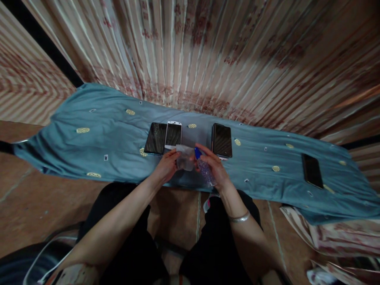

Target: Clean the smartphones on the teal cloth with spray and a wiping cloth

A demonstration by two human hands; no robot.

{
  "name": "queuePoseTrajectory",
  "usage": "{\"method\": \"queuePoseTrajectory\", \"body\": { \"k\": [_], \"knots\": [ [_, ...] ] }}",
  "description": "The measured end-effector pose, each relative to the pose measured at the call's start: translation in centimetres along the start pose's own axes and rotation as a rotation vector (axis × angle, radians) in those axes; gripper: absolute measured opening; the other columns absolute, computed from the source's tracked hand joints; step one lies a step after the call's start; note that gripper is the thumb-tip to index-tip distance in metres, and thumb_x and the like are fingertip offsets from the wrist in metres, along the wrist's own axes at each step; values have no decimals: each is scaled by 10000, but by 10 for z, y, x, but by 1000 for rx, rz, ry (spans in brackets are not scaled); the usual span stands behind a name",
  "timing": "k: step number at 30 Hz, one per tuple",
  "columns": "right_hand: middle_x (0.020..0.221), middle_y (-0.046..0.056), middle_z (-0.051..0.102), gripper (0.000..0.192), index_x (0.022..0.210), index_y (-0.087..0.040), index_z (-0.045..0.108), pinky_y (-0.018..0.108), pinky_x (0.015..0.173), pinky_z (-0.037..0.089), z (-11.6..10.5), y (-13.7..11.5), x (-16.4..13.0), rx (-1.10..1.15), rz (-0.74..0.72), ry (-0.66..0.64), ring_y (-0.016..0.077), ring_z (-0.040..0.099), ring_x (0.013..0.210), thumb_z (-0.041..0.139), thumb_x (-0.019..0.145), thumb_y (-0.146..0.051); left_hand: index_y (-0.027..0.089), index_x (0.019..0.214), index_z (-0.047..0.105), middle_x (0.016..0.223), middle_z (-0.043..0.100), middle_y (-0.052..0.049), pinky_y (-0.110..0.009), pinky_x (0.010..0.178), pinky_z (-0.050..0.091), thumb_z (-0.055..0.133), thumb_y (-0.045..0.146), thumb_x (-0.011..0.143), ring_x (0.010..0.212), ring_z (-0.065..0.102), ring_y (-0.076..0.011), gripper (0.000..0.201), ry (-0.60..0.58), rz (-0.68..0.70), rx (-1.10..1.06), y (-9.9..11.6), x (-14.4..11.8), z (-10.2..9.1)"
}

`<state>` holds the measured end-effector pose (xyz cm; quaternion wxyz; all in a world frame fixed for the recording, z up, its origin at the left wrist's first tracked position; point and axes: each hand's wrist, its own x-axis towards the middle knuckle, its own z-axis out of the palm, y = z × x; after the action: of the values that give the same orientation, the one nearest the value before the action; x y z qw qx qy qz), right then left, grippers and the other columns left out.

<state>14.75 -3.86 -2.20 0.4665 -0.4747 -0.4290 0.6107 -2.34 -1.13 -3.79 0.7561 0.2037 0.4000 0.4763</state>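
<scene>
Right grip (214, 168) clenched round small spray bottle (204, 168), blue nozzle aimed left at white cloth (184, 157) pinched in left grip (166, 165), near blue sheet's (89, 150) front edge.

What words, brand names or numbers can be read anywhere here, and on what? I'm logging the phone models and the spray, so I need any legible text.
None can be read.
The four phones lie with dark screens; no logo shows.
The small spray bottle in the right hand shows no readable label.
The cloth at the left hand is plain.
The blue sheet bears only small patterns, no lettering.
</scene>
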Motion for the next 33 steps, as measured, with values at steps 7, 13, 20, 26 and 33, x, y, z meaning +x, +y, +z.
{"method": "queuePoseTrajectory", "body": {
  "k": [7,13,20,26,33],
  "knots": [
    [1209,119,735,503,1388,-168,565,409,954,552,2,11,-7,-956,-426,52,244,710,1008,507,894,-240,139,862,725,777,752,-62,-269,595,552,672,104,785,616,679,-155,100,-41,-34,31,-9,0,2],
    [1185,132,742,494,1377,-155,540,398,962,557,9,17,-6,-1192,-470,23,257,714,1042,484,887,-177,142,828,751,757,739,-43,-239,625,538,669,57,724,631,677,-135,157,-76,-32,42,-12,-1,2],
    [1119,114,756,454,1321,-177,581,389,939,557,12,18,-5,-1211,-440,43,259,720,1004,481,879,-170,156,802,755,758,742,-47,-250,653,549,626,49,733,650,686,-141,180,-83,-6,59,-12,-1,1],
    [1102,108,752,486,1388,-180,542,399,952,539,2,17,-3,-1225,-454,110,260,702,986,453,910,-197,132,825,729,741,746,-63,-271,611,553,653,65,762,618,682,-158,120,-43,-38,33,-8,-1,1],
    [1141,193,709,532,1485,-119,472,495,1017,491,-10,25,6,-1372,-384,146,309,647,1049,421,962,-205,126,866,730,792,745,-98,-303,622,559,570,275,948,693,707,-198,233,15,-62,-4,5,0,-5]
  ]
}}
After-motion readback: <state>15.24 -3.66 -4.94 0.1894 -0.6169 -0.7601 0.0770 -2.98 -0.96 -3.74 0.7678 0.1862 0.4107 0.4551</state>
